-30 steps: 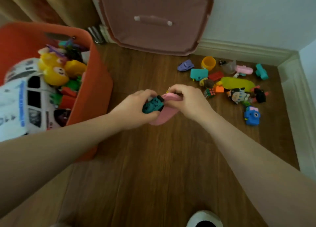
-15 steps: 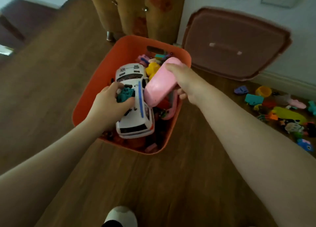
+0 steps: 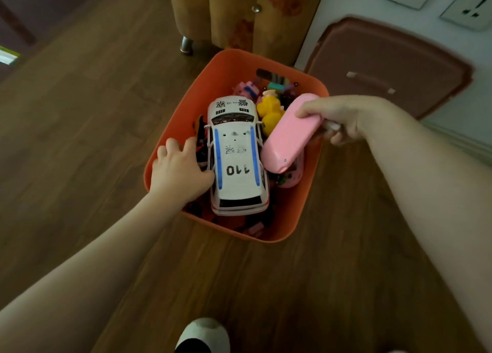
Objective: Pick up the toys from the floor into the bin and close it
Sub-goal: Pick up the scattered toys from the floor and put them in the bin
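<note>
Gone from the left hand is the small teal toy it carried half a second ago; that hand now lies released, fingers spread, inside the bin's nine o'clock edge, touching the side of the white police car. Where the teal toy landed cannot be told; it is presumably down among the dark pieces beside the car.

At six o'clock, nearest the viewer, a slipper toe stands on the wooden floor. Beyond it the orange bin sits at the centre, the car marked 110 lying lengthwise on top of the heap, with yellow ducks at its far end.

At three o'clock the right hand grips the upper end of a long pink toy, which is tilted with its lower end dipping into the bin just beside the car. A small pale object seems held under the same fingers, too blurred to identify.

At one o'clock the brown lid leans against the wall, well apart from the bin's mouth.

Judged from this, one drop is done and the pink toy's release comes next. The toys left on the floor are out of view, and the lid is not yet on. With the car riding high, the lid may not seat flat.
</note>
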A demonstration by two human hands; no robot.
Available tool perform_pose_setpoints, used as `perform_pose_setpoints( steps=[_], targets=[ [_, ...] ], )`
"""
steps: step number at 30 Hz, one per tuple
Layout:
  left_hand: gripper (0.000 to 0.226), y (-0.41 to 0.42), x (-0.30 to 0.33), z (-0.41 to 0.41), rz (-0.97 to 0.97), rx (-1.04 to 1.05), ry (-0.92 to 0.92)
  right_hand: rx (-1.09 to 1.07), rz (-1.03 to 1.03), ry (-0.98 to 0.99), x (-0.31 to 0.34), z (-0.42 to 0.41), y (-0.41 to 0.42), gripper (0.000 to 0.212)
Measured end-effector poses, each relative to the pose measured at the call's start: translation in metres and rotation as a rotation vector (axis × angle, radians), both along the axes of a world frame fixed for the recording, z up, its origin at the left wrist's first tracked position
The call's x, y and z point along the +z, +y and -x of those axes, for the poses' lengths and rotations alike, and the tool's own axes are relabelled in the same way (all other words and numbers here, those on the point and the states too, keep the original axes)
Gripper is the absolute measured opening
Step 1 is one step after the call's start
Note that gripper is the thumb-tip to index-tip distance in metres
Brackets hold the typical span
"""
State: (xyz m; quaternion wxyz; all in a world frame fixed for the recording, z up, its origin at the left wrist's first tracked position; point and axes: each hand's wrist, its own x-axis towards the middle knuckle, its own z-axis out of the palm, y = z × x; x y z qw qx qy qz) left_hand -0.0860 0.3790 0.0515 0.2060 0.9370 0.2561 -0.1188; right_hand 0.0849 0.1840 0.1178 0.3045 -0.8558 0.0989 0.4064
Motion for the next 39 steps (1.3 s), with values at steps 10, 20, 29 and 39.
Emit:
perform_pose_setpoints(
  steps=[10,20,29,39],
  targets=[
    [0.037,-0.051,0.007,-0.034,0.137,-0.293,-0.425,0.296,0.286,-0.703,-0.079,0.036,0.027,0.063],
    [0.051,-0.117,0.004,-0.055,0.086,-0.397,-0.458,0.627,0.112,-0.820,-0.084,0.040,-0.034,0.046],
    [0.049,-0.234,0.011,-0.091,0.113,-0.621,-0.326,0.464,0.190,-0.789,-0.092,0.024,-0.194,0.039],
    [0.053,-0.389,-0.020,-0.161,0.172,-0.508,0.000,0.057,0.181,-0.379,-0.134,-0.009,-0.394,0.028]
  ],
)
